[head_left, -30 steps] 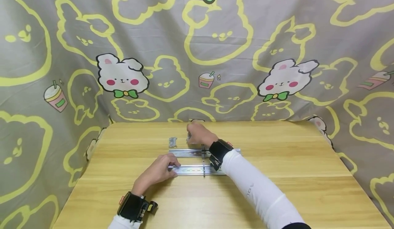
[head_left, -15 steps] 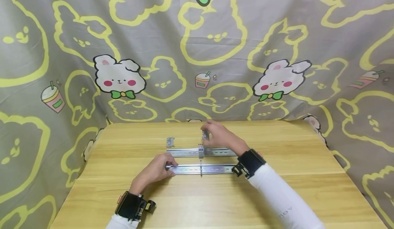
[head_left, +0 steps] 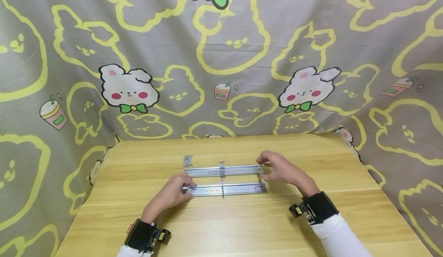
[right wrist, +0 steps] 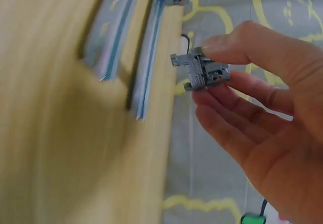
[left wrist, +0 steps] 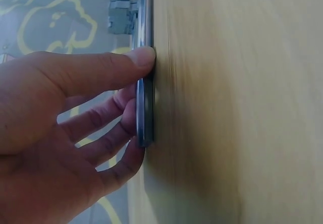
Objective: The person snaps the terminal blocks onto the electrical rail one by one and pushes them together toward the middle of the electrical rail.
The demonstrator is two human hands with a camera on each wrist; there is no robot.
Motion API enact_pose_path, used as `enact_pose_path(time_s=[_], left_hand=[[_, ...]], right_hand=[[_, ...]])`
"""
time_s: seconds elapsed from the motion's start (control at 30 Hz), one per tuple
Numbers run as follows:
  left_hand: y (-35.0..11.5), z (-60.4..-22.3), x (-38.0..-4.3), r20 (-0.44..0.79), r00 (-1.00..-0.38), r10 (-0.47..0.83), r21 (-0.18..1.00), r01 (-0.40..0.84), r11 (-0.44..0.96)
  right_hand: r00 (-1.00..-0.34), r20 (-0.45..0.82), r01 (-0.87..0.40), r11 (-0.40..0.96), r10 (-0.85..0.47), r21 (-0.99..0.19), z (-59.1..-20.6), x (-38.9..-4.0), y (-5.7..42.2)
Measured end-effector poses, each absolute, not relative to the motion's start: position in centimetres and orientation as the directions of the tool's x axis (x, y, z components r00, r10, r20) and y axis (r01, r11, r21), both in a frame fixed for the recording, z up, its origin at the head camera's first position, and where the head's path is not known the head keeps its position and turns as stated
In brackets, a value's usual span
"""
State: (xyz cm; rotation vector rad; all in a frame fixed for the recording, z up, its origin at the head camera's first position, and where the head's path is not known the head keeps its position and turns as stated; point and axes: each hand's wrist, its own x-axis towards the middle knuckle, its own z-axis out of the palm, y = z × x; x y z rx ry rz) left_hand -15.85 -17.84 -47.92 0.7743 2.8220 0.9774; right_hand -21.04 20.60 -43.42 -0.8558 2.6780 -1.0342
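Observation:
My left hand [head_left: 176, 189] grips the left end of the front slotted metal DIN rail [head_left: 242, 189]; in the left wrist view, the thumb presses one edge with fingers behind. A thin grey piece [head_left: 223, 189] crosses that rail's middle. My right hand [head_left: 283, 169] pinches a grey plastic terminal block [right wrist: 207, 73] between thumb and fingers, near the right end of the back DIN rail [head_left: 204, 171]. In the right wrist view, the block appears apart from that rail's end. Grey terminal blocks [head_left: 222, 169] sit clipped together around the back rail's middle.
Another grey terminal block [head_left: 187, 161] lies behind the back rail's left end. Both rails lie roughly parallel on the wooden table [head_left: 214, 226]. A patterned curtain [head_left: 166, 57] hangs behind the table and at its sides.
My right hand has moved right and nearer with the terminal block, from behind the rails to the back rail's right end. The left hand keeps its grip; the view has shifted slightly.

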Motion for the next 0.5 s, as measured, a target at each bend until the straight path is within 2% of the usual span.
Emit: enact_pose_path(time_s=[0.27,0.5], left_hand=[[-17.9,-48.3,-15.9,0.127,-0.879,0.459,0.574,0.442,0.689],[-17.9,-48.4,-16.1,0.115,-0.882,0.458,0.584,0.433,0.687]], right_hand=[[-0.810,0.088,-0.484,0.577,-0.580,-0.658,-45.8,-19.1,23.3],[-0.814,0.067,-0.453,0.558,-0.577,-0.695,-46.6,-18.4,24.1]])
